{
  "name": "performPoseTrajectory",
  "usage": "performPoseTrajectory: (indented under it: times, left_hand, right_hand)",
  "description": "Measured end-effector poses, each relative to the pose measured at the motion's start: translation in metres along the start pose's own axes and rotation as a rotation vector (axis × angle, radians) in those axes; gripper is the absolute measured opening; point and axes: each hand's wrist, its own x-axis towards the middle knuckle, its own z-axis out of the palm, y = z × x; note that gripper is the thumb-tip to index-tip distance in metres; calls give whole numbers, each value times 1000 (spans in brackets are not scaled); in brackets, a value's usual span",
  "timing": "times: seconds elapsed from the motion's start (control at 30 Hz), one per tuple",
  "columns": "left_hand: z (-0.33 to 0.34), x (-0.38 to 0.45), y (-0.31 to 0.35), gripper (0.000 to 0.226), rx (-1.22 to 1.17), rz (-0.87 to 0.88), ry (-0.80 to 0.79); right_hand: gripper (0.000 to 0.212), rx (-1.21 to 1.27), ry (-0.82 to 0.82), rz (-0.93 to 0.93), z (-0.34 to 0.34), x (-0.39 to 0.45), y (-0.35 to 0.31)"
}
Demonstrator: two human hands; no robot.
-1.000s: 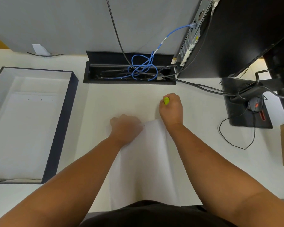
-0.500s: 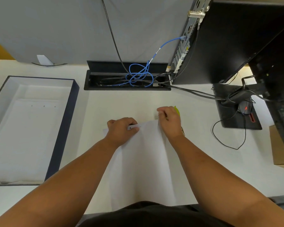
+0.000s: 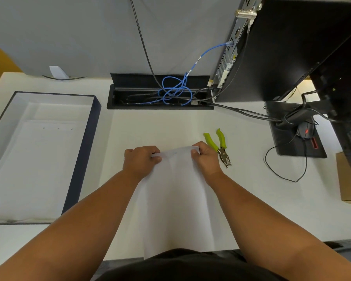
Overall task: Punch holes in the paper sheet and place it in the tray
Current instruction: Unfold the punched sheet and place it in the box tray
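Left hand [image 3: 141, 160] and right hand [image 3: 206, 157] pinch the thin white paper sheet's [image 3: 176, 199] far corners; the green-handled metal hole punch [image 3: 219, 146] lies just beside the right hand.

No text, label, brand, number or sign is showing clearly enough to be read. The paper sheet [image 3: 176, 195] is showing a blank white face, and the sheets lying in the tray [image 3: 79, 159] are blank too. A small yellow sticker on the back of the computer case [image 3: 229, 63] and a pale tag on the blue cable [image 3: 197, 61] are appearing only as blurred patches. The mouse [image 3: 304, 131] is glowing with a red mark that is too small to make out.
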Motion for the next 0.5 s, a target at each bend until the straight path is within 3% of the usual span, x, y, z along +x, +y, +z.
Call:
performPoseTrajectory:
  times: [0.13,0.4,0.5]
  left_hand:
    - [-7,-8,-30,8,-104,-62,-10]
    - [-8,-20,-42,8,-354,-211,158]
    - [-8,-25,-33,6,-601,-312,266]
  right_hand:
    - [20,-24,6,5,1,2,1]
    - [16,-14,59,39,5,5,2]
    - [15,40,88,66,4,4,-1]
